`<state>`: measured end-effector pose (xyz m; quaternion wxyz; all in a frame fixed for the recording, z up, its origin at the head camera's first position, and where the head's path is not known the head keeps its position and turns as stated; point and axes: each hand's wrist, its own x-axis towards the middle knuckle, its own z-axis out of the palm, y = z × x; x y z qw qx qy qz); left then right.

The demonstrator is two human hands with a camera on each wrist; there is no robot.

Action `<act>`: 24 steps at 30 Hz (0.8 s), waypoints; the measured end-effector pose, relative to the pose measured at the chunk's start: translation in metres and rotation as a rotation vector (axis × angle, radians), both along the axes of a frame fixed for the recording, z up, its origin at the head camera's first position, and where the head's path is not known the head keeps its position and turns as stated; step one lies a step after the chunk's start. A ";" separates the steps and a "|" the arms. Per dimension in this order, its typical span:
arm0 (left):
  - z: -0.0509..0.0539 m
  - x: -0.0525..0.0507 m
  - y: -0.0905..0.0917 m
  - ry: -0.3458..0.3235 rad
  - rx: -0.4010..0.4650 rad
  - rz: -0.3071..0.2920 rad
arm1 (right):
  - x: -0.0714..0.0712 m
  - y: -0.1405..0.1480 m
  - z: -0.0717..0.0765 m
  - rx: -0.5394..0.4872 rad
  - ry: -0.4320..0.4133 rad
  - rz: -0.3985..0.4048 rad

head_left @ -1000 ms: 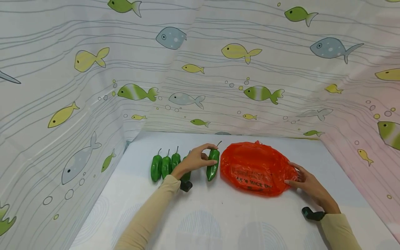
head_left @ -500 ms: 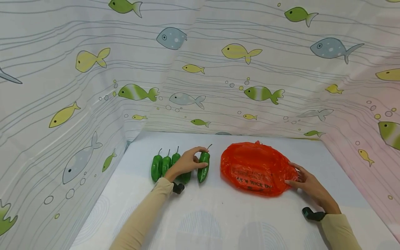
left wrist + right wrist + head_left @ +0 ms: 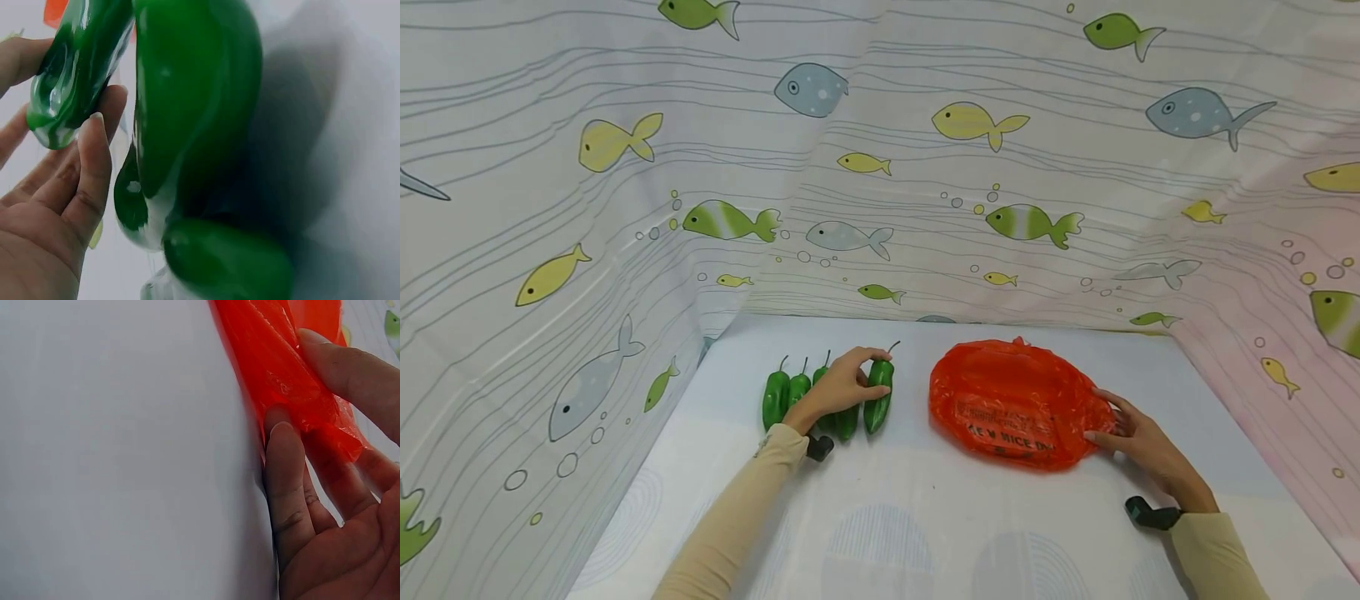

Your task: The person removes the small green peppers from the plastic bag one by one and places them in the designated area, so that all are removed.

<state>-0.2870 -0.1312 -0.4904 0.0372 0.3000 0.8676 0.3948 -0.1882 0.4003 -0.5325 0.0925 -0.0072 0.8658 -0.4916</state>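
Note:
In the head view my left hand (image 3: 835, 387) grips a glossy green chili pepper (image 3: 878, 402) between thumb and fingers, its thin stem pointing up and away. Several similar green peppers (image 3: 776, 400) lie in a row just left of it, partly hidden by that hand. The left wrist view has the held pepper (image 3: 81, 69) between the fingers, beside a large near pepper (image 3: 194, 87). At the right, my right hand (image 3: 1150, 450) pinches the gathered end of a red plastic bag (image 3: 1007, 392) with dark printing. The bag's folds (image 3: 281, 369) lie between thumb and fingers in the right wrist view.
Everything lies on a white table (image 3: 925, 517) with pale patterns. A fish-printed curtain (image 3: 887, 192) rises behind it and along both sides. Each wrist carries a small black camera.
My left hand has moved left with the pepper, away from the red bag and up to the row of peppers. The right hand and the bag have stayed in place.

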 end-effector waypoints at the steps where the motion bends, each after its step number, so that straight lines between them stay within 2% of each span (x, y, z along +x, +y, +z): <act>1: 0.000 0.000 0.000 0.015 -0.014 0.001 | 0.000 0.000 0.000 0.001 0.000 0.000; 8: 0.004 0.001 0.003 0.088 -0.131 0.021 | 0.001 -0.001 0.003 0.013 0.004 0.002; 13: 0.002 -0.002 0.003 0.131 -0.210 0.033 | 0.001 -0.001 0.004 0.014 0.007 0.004; 20: 0.000 -0.004 0.003 0.152 -0.276 0.037 | 0.000 0.001 0.002 0.019 0.009 0.004; 24: -0.001 -0.005 0.005 0.172 -0.342 0.046 | 0.000 0.001 0.001 0.012 0.003 -0.003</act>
